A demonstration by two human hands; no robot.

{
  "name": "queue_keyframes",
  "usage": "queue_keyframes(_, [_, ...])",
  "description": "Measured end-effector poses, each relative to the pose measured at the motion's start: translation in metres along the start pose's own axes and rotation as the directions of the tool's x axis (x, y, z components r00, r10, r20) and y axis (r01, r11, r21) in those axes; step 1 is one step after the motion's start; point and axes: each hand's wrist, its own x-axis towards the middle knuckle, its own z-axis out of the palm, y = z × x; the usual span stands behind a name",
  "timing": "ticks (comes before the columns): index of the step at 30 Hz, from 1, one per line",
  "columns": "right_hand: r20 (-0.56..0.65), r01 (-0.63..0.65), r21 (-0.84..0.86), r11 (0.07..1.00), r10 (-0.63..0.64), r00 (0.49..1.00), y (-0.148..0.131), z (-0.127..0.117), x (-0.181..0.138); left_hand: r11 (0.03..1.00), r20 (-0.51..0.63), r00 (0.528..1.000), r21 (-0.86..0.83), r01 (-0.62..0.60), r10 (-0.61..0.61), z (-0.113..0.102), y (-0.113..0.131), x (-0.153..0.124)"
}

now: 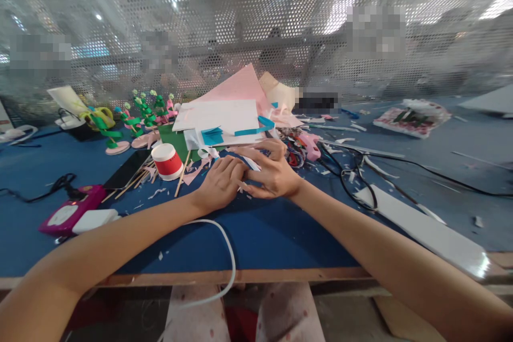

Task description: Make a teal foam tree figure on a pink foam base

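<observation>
My left hand (219, 183) and my right hand (269, 170) meet over the blue table top (256, 235), fingers curled and pressed together around a small white strip of paper (251, 163) that pokes out between them. Just beyond them lie a white sheet (218, 116) with teal paper pieces (212, 135) and a teal strip (256, 129), on top of a pink sheet (240, 87). A red and white tape roll (167, 161) stands left of my left hand, beside several thin wooden sticks (134, 181).
Green and pink paper flowers on stands (132, 123) line the back left. A pink device (66, 215) with a white block and a white cable (224, 256) lies at front left. Black cables (360, 176), a long white board (425, 227) and paper scraps are at right. A perforated screen rises behind.
</observation>
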Motion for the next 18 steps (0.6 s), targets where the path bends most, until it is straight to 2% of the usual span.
queue_keyframes(9, [0.031,0.022,0.047,0.999,-0.023,0.999,-0.0014,-0.0055,0.0043,1.000,-0.070,0.998,-0.009,-0.005,0.004,0.0010,-0.0025,-0.0013])
queue_keyframes(13, [0.009,0.044,0.059,0.997,-0.045,0.999,0.0002,-0.0045,0.0038,1.000,-0.068,0.998,-0.011,-0.004,0.003,0.0000,-0.0026,-0.0009])
queue_keyframes(18, [-0.067,0.119,-0.025,0.993,-0.121,0.990,0.0021,-0.0019,0.0019,0.999,-0.125,0.992,-0.049,-0.007,0.001,-0.0014,-0.0027,0.0000])
